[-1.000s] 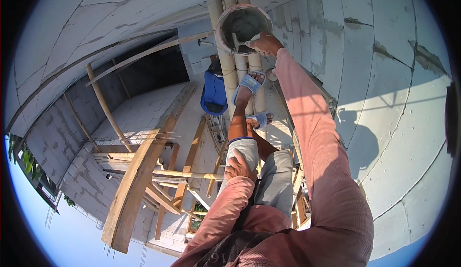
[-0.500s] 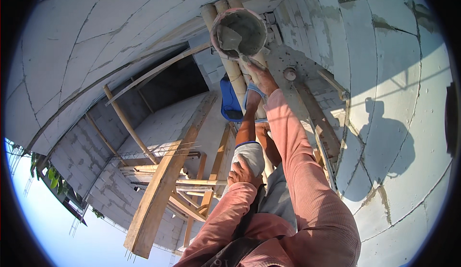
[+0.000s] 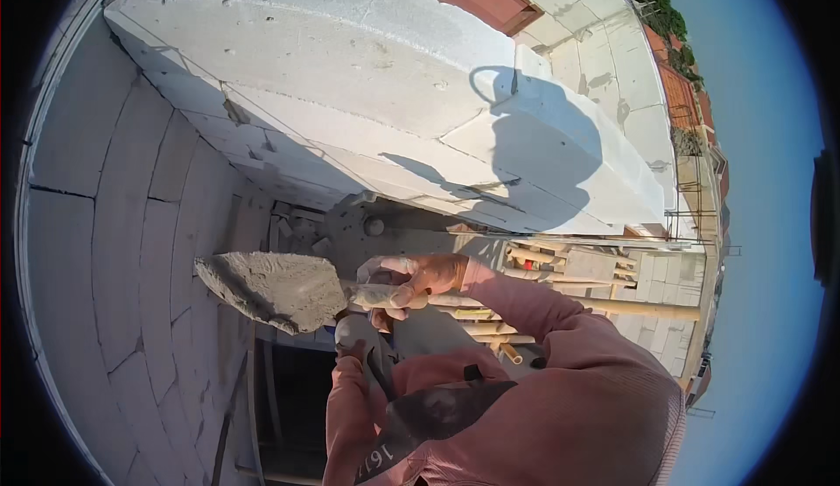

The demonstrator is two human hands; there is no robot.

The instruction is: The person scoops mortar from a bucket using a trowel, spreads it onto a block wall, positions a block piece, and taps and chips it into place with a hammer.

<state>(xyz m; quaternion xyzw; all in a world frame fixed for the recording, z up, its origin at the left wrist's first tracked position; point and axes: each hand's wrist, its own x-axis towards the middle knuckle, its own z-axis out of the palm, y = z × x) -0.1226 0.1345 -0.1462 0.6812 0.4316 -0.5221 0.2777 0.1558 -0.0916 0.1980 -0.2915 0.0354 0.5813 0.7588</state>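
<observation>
I judge I am at the carrying step: my right hand [image 3: 420,278] grips closed the handle of the flat steel trowel [image 3: 280,292] loaded with grey mortar [image 3: 262,283], level before the white block wall [image 3: 350,101], my left hand [image 3: 354,333] below it with a grip I cannot tell, and the next move calls for keeping the blade level.

White block wall [image 3: 350,75] in hard sun ahead of me, my shadow [image 3: 534,149] across it, timber scaffolding [image 3: 604,285] below, clear blue sky [image 3: 761,180].

Mortar-laden trowel [image 3: 276,289] left of the right hand [image 3: 416,280], below the block wall [image 3: 350,92].
</observation>
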